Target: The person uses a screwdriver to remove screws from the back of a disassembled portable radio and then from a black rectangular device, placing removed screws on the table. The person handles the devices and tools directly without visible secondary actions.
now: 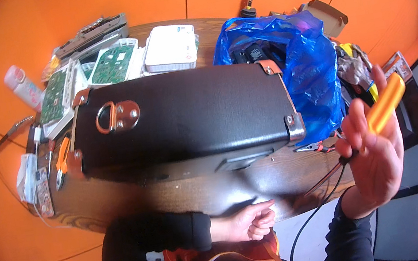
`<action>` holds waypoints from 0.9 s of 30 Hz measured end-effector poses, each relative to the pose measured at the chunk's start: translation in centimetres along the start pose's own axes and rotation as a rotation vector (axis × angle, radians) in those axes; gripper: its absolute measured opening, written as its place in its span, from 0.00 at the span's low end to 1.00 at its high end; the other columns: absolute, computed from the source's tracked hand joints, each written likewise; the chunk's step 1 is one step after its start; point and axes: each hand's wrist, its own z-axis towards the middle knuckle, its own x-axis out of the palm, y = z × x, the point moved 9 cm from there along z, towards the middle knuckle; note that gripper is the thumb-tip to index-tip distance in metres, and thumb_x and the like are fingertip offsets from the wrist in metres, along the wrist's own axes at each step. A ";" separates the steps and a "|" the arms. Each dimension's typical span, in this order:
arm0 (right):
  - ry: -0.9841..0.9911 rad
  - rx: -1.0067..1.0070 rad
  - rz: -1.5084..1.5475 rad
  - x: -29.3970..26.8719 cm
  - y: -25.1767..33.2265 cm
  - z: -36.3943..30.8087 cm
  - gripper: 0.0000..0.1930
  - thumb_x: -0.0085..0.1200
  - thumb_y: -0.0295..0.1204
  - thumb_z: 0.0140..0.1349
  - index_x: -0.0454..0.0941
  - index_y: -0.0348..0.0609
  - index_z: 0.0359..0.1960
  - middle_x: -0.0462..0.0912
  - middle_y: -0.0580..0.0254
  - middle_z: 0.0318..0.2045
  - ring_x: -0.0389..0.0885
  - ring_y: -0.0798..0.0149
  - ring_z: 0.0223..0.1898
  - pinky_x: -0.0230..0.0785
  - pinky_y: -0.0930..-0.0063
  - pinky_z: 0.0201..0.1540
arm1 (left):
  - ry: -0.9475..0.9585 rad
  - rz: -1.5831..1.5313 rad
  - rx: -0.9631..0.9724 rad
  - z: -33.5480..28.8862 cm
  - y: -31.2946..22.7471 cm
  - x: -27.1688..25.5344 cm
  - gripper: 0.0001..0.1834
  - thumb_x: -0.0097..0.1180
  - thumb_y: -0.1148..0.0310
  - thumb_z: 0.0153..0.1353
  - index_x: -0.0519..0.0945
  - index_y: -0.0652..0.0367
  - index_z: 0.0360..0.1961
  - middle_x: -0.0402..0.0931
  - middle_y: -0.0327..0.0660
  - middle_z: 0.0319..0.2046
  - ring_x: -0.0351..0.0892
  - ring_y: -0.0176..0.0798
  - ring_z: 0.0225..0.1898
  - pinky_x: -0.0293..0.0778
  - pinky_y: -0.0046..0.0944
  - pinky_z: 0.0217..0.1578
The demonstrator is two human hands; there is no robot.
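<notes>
A yellow-handled tool (386, 104) is in my right hand (378, 159), raised at the right with the fingers closed round it. By that hand's lower fingers hang a black cable (316, 213) and a thin dark red rod (324, 179); how they join the tool is unclear. My left hand (247, 224) is low in the middle, its fingers curled and thumb laid forward; whatever is in it, if anything, is hidden. Beyond both hands stands a black leather-look case (185, 118) with copper-coloured metal corners and a ring fitting (118, 117). Neither hand touches it.
Green circuit boards (114, 64) in white housings and a white box (170, 47) lie behind the case. A blue plastic bag (312, 77) stands right of it. Orange-handled pliers (62, 159) and a spray can (23, 85) are left. The wooden table (175, 192) ends before me.
</notes>
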 end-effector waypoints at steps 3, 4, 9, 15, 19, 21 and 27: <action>0.124 -0.298 -0.008 2.2 2.9 2.5 0.33 0.44 0.26 0.62 0.40 0.43 0.66 0.69 0.44 0.47 0.76 0.57 0.43 0.77 0.62 0.40 | 0.131 -0.079 0.041 -0.2 -0.4 0.3 0.29 0.33 0.47 0.67 0.59 0.54 0.13 0.48 0.28 0.13 0.47 0.24 0.13 0.45 0.25 0.13; 0.066 -0.417 -0.121 2.3 4.0 3.3 0.31 0.41 0.26 0.64 0.40 0.43 0.65 0.66 0.39 0.52 0.74 0.52 0.48 0.76 0.57 0.44 | 0.139 -0.107 0.035 -0.3 -0.2 0.2 0.28 0.34 0.48 0.67 0.60 0.54 0.14 0.49 0.28 0.13 0.47 0.24 0.13 0.45 0.25 0.13; 0.043 -0.788 -0.504 4.6 5.1 6.2 0.27 0.38 0.26 0.66 0.42 0.54 0.65 0.67 0.33 0.52 0.77 0.48 0.47 0.77 0.54 0.43 | 0.036 -0.076 0.033 -0.4 0.0 -1.0 0.28 0.33 0.47 0.67 0.60 0.55 0.15 0.49 0.29 0.13 0.47 0.26 0.13 0.45 0.27 0.14; 0.219 -0.824 -0.454 6.3 3.2 7.4 0.31 0.41 0.25 0.66 0.41 0.58 0.66 0.72 0.39 0.47 0.82 0.55 0.40 0.79 0.58 0.38 | -0.004 0.020 0.018 -0.6 -0.2 -1.4 0.30 0.29 0.44 0.66 0.60 0.54 0.15 0.48 0.29 0.12 0.46 0.27 0.13 0.44 0.29 0.15; 0.223 -0.873 -0.377 6.2 3.1 7.9 0.30 0.41 0.25 0.66 0.43 0.56 0.65 0.72 0.38 0.46 0.81 0.54 0.40 0.79 0.58 0.39 | 0.011 0.062 0.068 -0.4 -0.4 -1.5 0.30 0.29 0.42 0.65 0.60 0.53 0.15 0.49 0.29 0.13 0.46 0.26 0.13 0.43 0.28 0.15; 0.201 -0.848 -0.363 6.0 2.9 8.2 0.29 0.41 0.25 0.66 0.43 0.56 0.65 0.72 0.38 0.46 0.81 0.54 0.40 0.79 0.58 0.39 | 0.014 0.056 0.082 -0.4 -0.5 -1.5 0.30 0.30 0.41 0.65 0.60 0.53 0.16 0.49 0.29 0.13 0.45 0.26 0.12 0.43 0.27 0.14; 0.145 -0.828 -0.467 5.6 3.4 8.4 0.25 0.40 0.29 0.66 0.47 0.54 0.63 0.73 0.38 0.46 0.81 0.52 0.41 0.79 0.57 0.39 | 0.027 0.086 0.087 -0.5 -0.7 -1.2 0.30 0.30 0.41 0.65 0.60 0.53 0.16 0.49 0.29 0.13 0.46 0.26 0.13 0.44 0.28 0.15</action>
